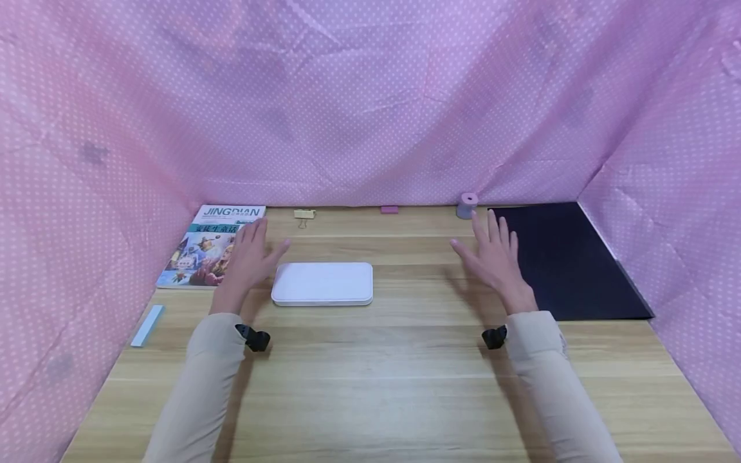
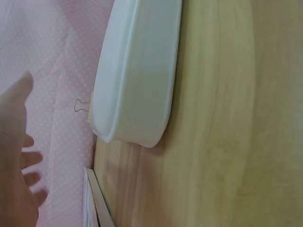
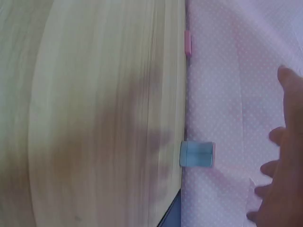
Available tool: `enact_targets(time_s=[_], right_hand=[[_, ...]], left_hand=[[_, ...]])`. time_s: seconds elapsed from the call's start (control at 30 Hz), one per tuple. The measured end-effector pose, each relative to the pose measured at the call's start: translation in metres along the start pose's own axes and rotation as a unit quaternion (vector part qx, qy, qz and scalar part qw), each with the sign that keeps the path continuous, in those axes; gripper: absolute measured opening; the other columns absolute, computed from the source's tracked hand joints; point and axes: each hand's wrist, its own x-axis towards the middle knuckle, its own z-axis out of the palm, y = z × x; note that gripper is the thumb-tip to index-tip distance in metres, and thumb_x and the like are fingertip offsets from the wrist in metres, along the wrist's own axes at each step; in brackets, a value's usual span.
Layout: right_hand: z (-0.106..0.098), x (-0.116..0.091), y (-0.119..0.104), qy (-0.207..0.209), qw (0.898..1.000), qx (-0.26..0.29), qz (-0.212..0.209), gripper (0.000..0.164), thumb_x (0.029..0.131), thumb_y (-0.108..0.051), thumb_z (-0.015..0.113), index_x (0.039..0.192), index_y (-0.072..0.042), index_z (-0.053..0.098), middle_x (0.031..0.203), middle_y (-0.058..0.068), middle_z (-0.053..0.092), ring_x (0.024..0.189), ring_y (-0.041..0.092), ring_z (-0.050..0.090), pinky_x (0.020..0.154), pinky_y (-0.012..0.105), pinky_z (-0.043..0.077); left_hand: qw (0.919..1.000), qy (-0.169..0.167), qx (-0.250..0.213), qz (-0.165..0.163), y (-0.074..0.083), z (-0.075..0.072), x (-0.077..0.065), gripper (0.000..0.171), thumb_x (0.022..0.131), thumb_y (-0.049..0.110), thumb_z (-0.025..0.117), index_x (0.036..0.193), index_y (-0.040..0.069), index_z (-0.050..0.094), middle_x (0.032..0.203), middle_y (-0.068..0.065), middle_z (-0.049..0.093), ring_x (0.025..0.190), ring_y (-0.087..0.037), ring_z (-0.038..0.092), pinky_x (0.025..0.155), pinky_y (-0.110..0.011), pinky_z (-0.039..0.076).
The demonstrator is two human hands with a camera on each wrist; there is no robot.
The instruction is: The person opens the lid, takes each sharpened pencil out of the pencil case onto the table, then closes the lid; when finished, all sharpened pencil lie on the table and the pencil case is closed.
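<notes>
My left hand (image 1: 249, 260) hovers above the table between a magazine (image 1: 205, 247) and a white rounded case (image 1: 323, 283), its fingers extended and thumb spread. Nothing is held in it. In the left wrist view the case (image 2: 137, 71) stands apart from the hand (image 2: 16, 156). On the other side, my right hand (image 1: 494, 260) is raised too, fingers straight and spread, beside a black flat sheet or folder (image 1: 573, 263). Just beyond its fingertips stands a small purple-grey cylinder (image 1: 467, 206), which looks blue in the right wrist view.
A yellow binder clip (image 1: 304, 214) and a small pink block (image 1: 390, 209) lie along the table's back edge. At the left edge lies a light blue strip (image 1: 147, 326). Pink dotted cloth (image 1: 370, 109) walls in the wooden table (image 1: 370, 386) at the back and both sides.
</notes>
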Motion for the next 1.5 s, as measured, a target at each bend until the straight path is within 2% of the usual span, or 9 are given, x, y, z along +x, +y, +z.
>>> enact_targets(time_s=[0.13,0.3,0.57,0.63,0.7,0.83,0.93,1.13,1.5], right_hand=[[0.008,0.007,-0.010,0.026,0.996,0.057,-0.068,0.082,0.088,-0.054,0.049,0.149,-0.016,0.011,0.154,0.015,0.002,0.139,0.036,0.004,0.110,0.057,0.009],[0.025,0.013,-0.032,0.000,0.987,0.116,-0.111,0.084,0.087,-0.051,0.054,0.149,-0.018,0.009,0.154,0.010,0.009,0.139,0.032,0.011,0.112,0.052,0.014],[0.068,0.008,-0.078,-0.111,0.973,0.172,-0.107,0.083,0.086,-0.052,0.054,0.149,-0.027,0.004,0.154,-0.001,0.005,0.140,0.020,0.006,0.114,0.044,0.010],[0.079,0.005,-0.093,-0.144,0.965,0.192,-0.109,0.085,0.086,-0.053,0.054,0.149,-0.023,0.005,0.154,0.002,0.009,0.140,0.019,0.009,0.114,0.043,0.012],[0.089,0.004,-0.108,-0.166,0.954,0.216,-0.128,0.078,0.086,-0.051,0.056,0.144,-0.012,0.023,0.144,0.011,0.029,0.131,0.023,0.028,0.106,0.040,0.029],[0.103,0.000,-0.132,-0.203,0.944,0.216,-0.148,0.080,0.083,-0.054,0.058,0.138,-0.003,0.032,0.138,0.013,0.036,0.126,0.024,0.035,0.103,0.038,0.034],[0.108,-0.003,-0.141,-0.217,0.947,0.187,-0.143,0.088,0.079,-0.056,0.061,0.146,-0.010,0.025,0.149,0.007,0.024,0.136,0.022,0.023,0.112,0.040,0.022],[0.111,-0.006,-0.143,-0.223,0.952,0.143,-0.153,0.097,0.072,-0.053,0.071,0.147,-0.014,0.022,0.152,0.007,0.018,0.137,0.025,0.021,0.111,0.042,0.022],[0.113,-0.006,-0.145,-0.203,0.954,0.088,-0.201,0.099,0.073,-0.054,0.069,0.147,-0.008,0.022,0.148,0.010,0.023,0.134,0.024,0.027,0.111,0.037,0.025]], left_hand=[[0.9954,0.011,-0.094,0.013,-0.001,0.001,-0.003,0.078,0.090,0.056,0.042,0.146,0.006,0.020,0.146,-0.022,0.026,0.132,-0.041,0.022,0.105,-0.060,0.022],[0.9804,-0.020,-0.195,0.022,-0.001,0.005,-0.016,0.067,0.093,0.046,0.045,0.140,0.001,0.031,0.138,-0.021,0.037,0.124,-0.038,0.037,0.101,-0.053,0.035],[0.9761,-0.119,-0.182,-0.002,-0.002,0.019,-0.034,0.088,0.085,0.061,0.047,0.146,0.004,0.019,0.144,-0.020,0.031,0.128,-0.038,0.035,0.105,-0.052,0.030],[0.9711,-0.132,-0.198,-0.012,-0.003,0.022,-0.037,0.093,0.082,0.062,0.052,0.147,0.008,0.015,0.146,-0.017,0.028,0.132,-0.036,0.029,0.108,-0.052,0.026],[0.9659,-0.141,-0.217,-0.011,-0.004,0.024,-0.039,0.098,0.078,0.059,0.060,0.148,0.010,0.013,0.149,-0.016,0.023,0.135,-0.035,0.023,0.110,-0.051,0.021],[0.9572,-0.163,-0.239,-0.013,-0.005,0.029,-0.044,0.110,0.067,0.053,0.075,0.149,0.015,0.011,0.152,-0.013,0.014,0.138,-0.033,0.013,0.111,-0.052,0.013],[0.9601,-0.171,-0.221,0.003,-0.006,0.033,-0.047,0.116,0.062,0.052,0.079,0.149,0.017,0.010,0.152,-0.012,0.013,0.138,-0.032,0.013,0.111,-0.054,0.012],[0.9737,-0.145,-0.171,0.040,-0.005,0.040,-0.048,0.117,0.060,0.050,0.080,0.148,0.011,0.013,0.148,-0.014,0.017,0.135,-0.034,0.020,0.110,-0.055,0.016],[0.9867,-0.101,-0.123,0.032,-0.003,0.051,-0.050,0.120,0.056,0.065,0.075,0.148,0.014,0.015,0.147,-0.014,0.020,0.130,-0.034,0.027,0.105,-0.057,0.025]])
